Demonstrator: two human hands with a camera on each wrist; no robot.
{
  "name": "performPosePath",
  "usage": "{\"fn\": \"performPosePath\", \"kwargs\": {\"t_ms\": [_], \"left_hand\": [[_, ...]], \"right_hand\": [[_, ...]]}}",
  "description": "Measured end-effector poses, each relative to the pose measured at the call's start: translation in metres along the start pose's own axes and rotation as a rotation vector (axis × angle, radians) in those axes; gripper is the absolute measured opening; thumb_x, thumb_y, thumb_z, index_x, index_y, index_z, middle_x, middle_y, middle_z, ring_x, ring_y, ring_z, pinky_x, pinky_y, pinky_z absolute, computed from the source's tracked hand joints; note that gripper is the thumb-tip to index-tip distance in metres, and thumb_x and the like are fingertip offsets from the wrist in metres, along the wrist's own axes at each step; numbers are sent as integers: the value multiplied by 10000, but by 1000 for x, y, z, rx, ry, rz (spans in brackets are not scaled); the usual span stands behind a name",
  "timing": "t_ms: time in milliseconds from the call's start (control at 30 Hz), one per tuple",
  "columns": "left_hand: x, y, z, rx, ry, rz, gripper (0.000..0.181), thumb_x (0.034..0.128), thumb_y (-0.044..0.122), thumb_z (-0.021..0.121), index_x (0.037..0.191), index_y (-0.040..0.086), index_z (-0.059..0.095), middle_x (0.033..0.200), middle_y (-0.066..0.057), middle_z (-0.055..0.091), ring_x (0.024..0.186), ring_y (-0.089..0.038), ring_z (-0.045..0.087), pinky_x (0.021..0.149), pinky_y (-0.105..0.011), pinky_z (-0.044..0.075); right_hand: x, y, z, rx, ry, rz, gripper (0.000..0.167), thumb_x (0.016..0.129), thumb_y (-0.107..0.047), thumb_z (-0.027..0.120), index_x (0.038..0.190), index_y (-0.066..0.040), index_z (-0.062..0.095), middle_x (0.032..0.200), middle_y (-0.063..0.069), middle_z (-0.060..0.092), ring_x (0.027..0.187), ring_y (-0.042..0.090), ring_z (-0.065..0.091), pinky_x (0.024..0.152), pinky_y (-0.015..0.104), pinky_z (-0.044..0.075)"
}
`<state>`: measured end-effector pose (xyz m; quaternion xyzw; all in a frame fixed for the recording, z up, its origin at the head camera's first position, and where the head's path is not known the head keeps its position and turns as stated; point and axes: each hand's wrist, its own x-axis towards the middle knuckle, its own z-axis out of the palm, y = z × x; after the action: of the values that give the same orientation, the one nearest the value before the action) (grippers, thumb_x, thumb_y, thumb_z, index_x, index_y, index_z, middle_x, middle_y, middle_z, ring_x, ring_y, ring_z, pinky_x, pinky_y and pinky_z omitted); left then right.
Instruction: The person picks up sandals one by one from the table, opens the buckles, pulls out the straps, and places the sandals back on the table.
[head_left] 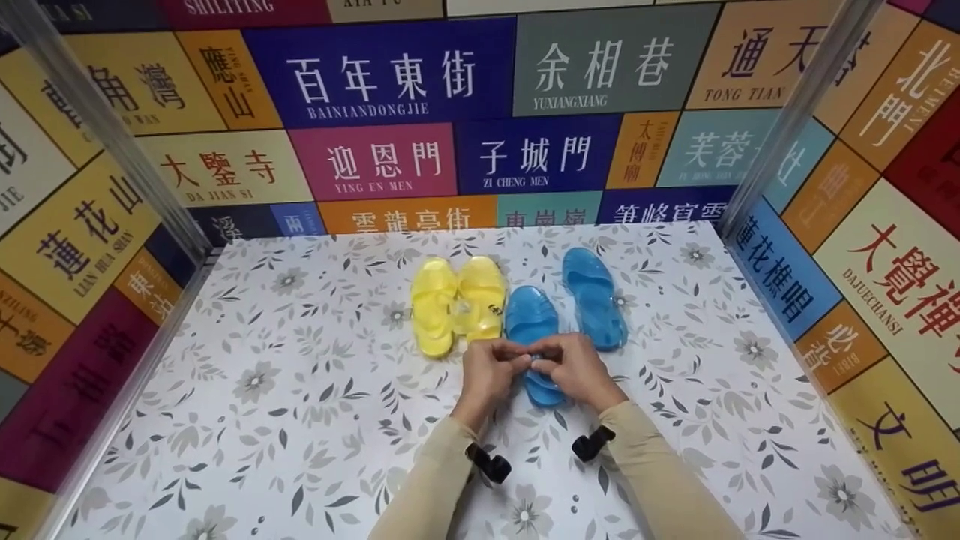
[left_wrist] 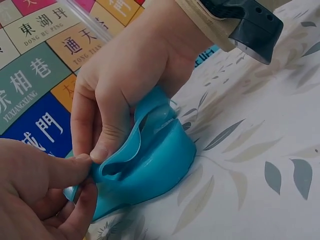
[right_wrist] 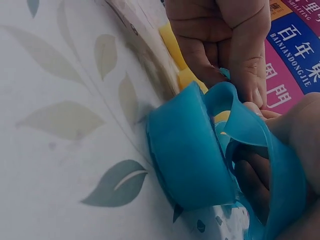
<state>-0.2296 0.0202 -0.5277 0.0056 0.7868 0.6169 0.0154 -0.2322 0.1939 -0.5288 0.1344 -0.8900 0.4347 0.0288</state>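
Note:
A blue jelly sandal (head_left: pixel 531 309) stands on the table, toe pointing away. Over its heel end, my left hand (head_left: pixel 489 371) and right hand (head_left: pixel 574 367) meet fingertip to fingertip. In the left wrist view, the right hand (left_wrist: pixel 132 82) pinches the blue strap (left_wrist: pixel 122 150) with thumb and fingers, while the left hand (left_wrist: pixel 35 185) pinches it close by. The strap loops above the sandal's heel (right_wrist: pixel 190 155) in the right wrist view. Fingers hide the strap's ends. To the right lies the other blue sandal (head_left: pixel 592 292), apart from both hands.
A pair of yellow sandals, the left one (head_left: pixel 431 315) and the right one (head_left: pixel 480 281), lies side by side left of the blue pair. Floral paper covers the table (head_left: pixel 300 420). Walls with coloured name panels (head_left: pixel 375 75) enclose the back and both sides.

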Motion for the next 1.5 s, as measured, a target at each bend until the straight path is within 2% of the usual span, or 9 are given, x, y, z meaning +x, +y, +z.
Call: {"fn": "performPosePath", "kwargs": {"t_ms": [300,467,767,1267,1500], "left_hand": [[-2,-4,-3,-33,-14,-59,53,910,68,815,942,109,808,883,8,755,830,-127,685,719,-273,572],[-1,-6,-6,-22,-4,-39,37,917,67,805,952,58,797,896,-19,759,842,-131,685,763,-273,581],[3,-5,-9,-17,-20,-6,47,904,23,797,945,44,802,867,-29,762,798,-118,689,715,-260,585],[5,1,-3,-44,-16,-40,52,888,6,810,908,55,808,838,-31,765,788,-125,709,734,-265,596],[4,-7,-8,-74,-64,-57,35,915,47,803,950,50,802,872,-24,760,818,-125,702,733,-264,593]], "right_hand": [[-1,1,3,-1,9,3,224,882,-8,813,1080,-112,824,1035,21,801,1006,227,734,925,441,584],[-1,0,0,11,6,31,218,872,-13,824,1067,-109,823,1017,21,796,981,218,727,909,427,590],[0,1,-1,20,5,37,202,892,-8,804,1065,-110,820,1028,23,791,981,213,725,894,434,592],[2,1,1,35,6,42,235,878,1,805,1082,-115,820,1050,37,795,1015,242,725,932,450,583],[-1,2,5,42,22,61,229,868,2,819,1053,-133,825,1024,19,796,994,224,729,919,442,588]]}}
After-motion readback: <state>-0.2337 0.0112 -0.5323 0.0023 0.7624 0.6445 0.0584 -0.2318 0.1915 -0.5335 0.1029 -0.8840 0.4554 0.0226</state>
